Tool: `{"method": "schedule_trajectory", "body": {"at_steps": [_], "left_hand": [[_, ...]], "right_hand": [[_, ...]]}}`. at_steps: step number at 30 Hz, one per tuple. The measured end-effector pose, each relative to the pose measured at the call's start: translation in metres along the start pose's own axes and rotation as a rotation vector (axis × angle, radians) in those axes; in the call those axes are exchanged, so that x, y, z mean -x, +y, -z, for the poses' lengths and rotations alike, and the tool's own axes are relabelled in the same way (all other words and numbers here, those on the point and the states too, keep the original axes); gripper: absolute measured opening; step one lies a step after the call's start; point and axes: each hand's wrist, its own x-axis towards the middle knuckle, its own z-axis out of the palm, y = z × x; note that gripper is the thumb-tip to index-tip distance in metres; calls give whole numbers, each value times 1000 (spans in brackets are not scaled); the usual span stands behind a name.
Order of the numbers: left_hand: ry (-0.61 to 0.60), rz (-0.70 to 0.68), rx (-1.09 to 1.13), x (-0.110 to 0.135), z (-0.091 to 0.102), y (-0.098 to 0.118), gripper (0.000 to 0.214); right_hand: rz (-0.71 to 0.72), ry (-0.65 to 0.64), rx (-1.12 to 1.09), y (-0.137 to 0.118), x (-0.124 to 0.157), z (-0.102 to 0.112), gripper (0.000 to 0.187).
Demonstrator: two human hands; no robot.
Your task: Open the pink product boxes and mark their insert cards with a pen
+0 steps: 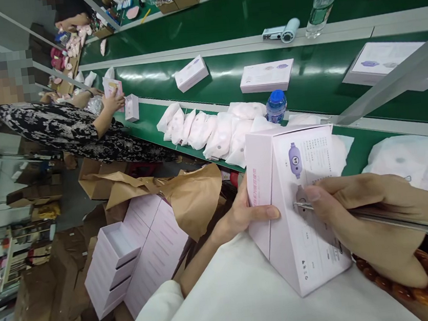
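I hold a pale pink product box [300,207] close to my chest, its printed face turned up. My left hand [243,211] grips the box's left side, thumb laid across the front. My right hand [370,215] pinches metal tweezers [398,219] whose tip touches the box's printed face near the middle. A beaded bracelet [406,283] sits on my right wrist.
A row of white bagged pads [210,127] and a blue-capped bottle [276,106] lie on the green conveyor [304,68]. More boxes [267,76] ride the belt. A co-worker in a patterned top [71,130] handles a box at left. Stacked pink boxes [133,262] and brown paper [187,194] sit below.
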Motion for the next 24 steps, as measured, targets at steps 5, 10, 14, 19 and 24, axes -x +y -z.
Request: {"method": "schedule_trajectory", "body": {"at_steps": [5, 10, 14, 19, 24], "left_hand": [[-36, 17, -34, -5, 8, -2, 99], [-91, 49, -37, -9, 16, -2, 101], [-51, 39, -56, -7, 14, -3, 99], [-21, 36, -59, -6, 10, -3, 100], [-42, 50, -52, -7, 11, -1, 101]], "right_hand": [[40, 15, 61, -5, -1, -3, 27], [154, 42, 226, -6, -4, -3, 37], [200, 36, 259, -4, -4, -3, 40], [222, 27, 261, -2, -6, -2, 39], [206, 19, 225, -2, -5, -4, 38]]}}
